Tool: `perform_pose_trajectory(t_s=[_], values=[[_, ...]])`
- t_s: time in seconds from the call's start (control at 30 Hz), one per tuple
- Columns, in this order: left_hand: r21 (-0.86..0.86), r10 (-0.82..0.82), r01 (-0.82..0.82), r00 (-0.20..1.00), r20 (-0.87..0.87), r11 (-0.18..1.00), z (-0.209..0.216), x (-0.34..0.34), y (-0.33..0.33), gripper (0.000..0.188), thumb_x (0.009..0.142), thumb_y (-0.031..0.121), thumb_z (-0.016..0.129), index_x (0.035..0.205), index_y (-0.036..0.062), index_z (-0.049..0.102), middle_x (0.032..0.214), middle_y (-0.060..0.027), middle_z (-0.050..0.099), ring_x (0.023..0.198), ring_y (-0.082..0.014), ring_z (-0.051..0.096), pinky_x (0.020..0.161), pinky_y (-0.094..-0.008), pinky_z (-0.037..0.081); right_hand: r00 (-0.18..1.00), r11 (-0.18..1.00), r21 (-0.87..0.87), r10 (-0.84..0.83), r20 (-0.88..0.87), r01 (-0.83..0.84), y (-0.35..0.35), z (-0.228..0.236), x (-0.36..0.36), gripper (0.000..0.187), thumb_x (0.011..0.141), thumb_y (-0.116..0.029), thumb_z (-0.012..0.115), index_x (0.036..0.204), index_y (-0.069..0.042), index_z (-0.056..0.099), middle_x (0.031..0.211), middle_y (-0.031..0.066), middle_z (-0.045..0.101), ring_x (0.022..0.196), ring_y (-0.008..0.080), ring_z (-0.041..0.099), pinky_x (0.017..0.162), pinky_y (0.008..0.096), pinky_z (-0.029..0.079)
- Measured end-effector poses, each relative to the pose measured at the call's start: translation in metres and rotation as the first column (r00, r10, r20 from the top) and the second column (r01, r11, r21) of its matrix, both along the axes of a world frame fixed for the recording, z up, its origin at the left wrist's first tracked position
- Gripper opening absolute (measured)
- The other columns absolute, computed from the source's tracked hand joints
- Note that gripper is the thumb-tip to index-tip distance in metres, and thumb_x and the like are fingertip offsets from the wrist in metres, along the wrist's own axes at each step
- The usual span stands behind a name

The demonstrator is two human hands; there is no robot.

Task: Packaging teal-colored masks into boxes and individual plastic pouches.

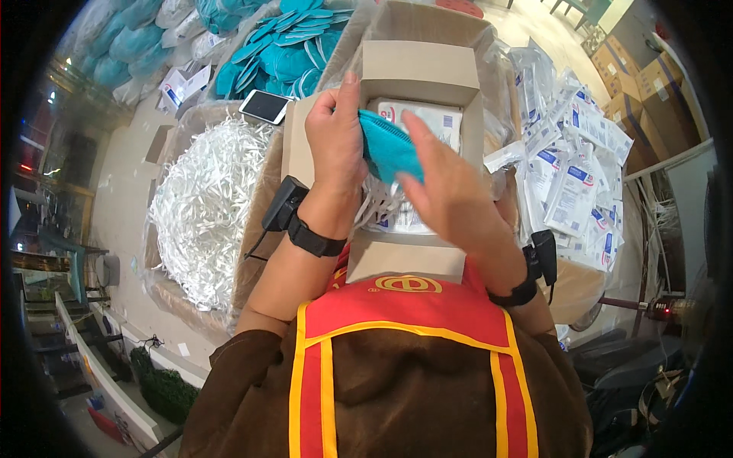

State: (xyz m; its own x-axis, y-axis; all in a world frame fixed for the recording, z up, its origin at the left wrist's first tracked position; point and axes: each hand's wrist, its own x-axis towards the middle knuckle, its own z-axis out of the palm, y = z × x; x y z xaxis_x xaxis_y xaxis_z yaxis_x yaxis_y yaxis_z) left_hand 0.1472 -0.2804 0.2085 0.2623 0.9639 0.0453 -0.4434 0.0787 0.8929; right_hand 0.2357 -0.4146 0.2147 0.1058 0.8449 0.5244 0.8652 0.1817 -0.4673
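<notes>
A folded teal face mask (389, 145) is tilted above an open cardboard box. My left hand (337, 137) is closed on the mask's left end, thumb pointing up. Blurred by motion, my right hand (450, 179) is at the mask's right end, its thumb and fingers apart around that edge; whether it grips the mask is unclear. White straps (376, 204) hang below the mask, between my hands. Inside the cardboard box (418, 65) lie white printed packets (443, 122), partly hidden by my hands and the mask.
At left, a plastic-lined carton holds a heap of white straps (210, 210). Behind it are many teal masks (286, 57) and a white phone (265, 106). Sealed white packets (573, 183) pile up at right. Brown cartons (660, 84) stand at the far right.
</notes>
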Motion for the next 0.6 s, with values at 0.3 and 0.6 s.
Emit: perform_pose_trajectory(t_s=[0.3,0.6], values=[[0.256,-0.372,0.367,0.928,-0.03,0.894,0.044,-0.017,-0.004,0.056,0.088,0.038,0.063,0.125,0.0015,0.042,0.113,-0.0092,0.056,0.099,-0.0145,0.054,0.085,-0.0298,0.045,0.822,0.989,-0.035,0.101,-0.56,-0.146,0.005,0.059,0.049,0.041,0.081,-0.01,0.067,0.119,-0.003,0.053,0.103,0.006,0.062,0.094,0.012,0.058,0.082,0.0266,0.048],[0.146,-0.568,0.566,0.823,-0.033,0.811,0.049,-0.019,-0.036,0.062,0.079,0.016,0.074,0.131,0.0031,0.042,0.119,-0.008,0.057,0.105,-0.0176,0.057,0.091,-0.0307,0.046,0.962,0.956,0.264,0.183,-0.202,-0.127,0.015,0.077,0.054,0.042,0.075,-0.018,0.071,0.112,-0.004,0.055,0.089,0.0054,0.062,0.08,0.0123,0.061,0.069,0.0272,0.05]])
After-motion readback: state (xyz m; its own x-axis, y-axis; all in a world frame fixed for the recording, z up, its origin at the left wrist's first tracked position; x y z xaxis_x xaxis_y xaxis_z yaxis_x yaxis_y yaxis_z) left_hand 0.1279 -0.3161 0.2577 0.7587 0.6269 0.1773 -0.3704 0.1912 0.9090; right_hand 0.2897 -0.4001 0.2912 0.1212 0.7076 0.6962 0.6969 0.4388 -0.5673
